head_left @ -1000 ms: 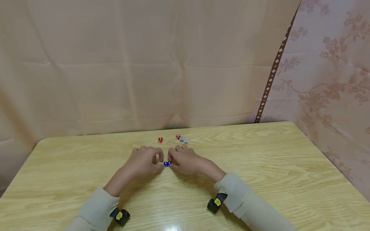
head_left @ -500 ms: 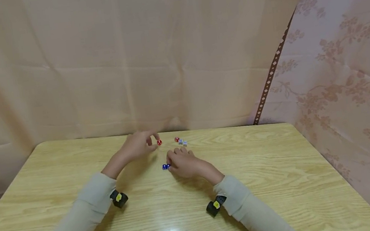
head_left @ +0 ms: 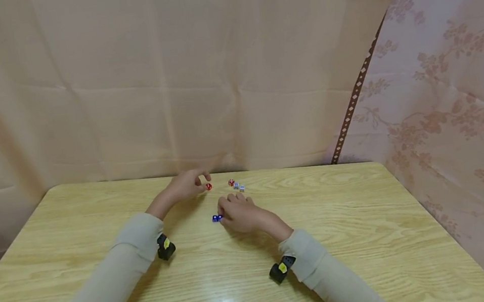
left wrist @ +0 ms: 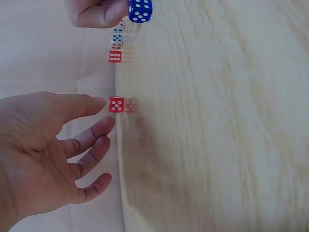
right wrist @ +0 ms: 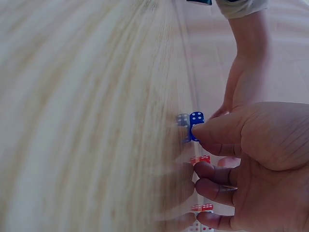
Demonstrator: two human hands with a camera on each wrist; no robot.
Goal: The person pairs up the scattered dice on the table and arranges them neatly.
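Note:
In the head view two blue dice (head_left: 216,218) sit side by side on the table. My right hand (head_left: 243,213) pinches the right one between thumb and forefinger; its thumb covers part of the blue dice (right wrist: 197,117) in the right wrist view. Farther back, my left hand (head_left: 185,185) reaches to a red die (head_left: 208,187). The left wrist view has its thumb tip close to that red die (left wrist: 116,105), with the fingers parted and loosely bent. Whether the thumb touches the die I cannot tell.
Right of the left hand, a second red die (head_left: 231,182) and two white dice (head_left: 239,187) stand in a slanting row near the table's back edge. A beige curtain (head_left: 196,85) hangs behind the wooden table (head_left: 350,239). A wrist camera (head_left: 166,246) hangs below the left cuff.
My left hand has left the blue dice and moved forward to the single red die, where its fingers have shifted slightly. The right hand has stayed at the blue dice.

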